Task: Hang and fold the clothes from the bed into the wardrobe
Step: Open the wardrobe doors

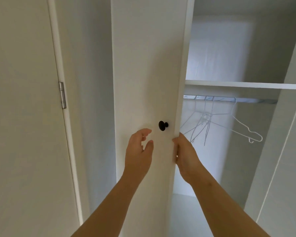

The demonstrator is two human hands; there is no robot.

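A white wardrobe door stands partly open in front of me, with a black round knob near its right edge. My right hand grips the door's edge just below the knob, fingers wrapped behind it. My left hand hovers in front of the door below and left of the knob, fingers relaxed, holding nothing. Inside the wardrobe a metal rail carries several bare wire hangers and a white hanger. No clothes or bed are in view.
A white shelf runs above the rail. The wardrobe floor shows below. At the left is another white door or panel with a metal hinge. A second wardrobe door stands open at the right.
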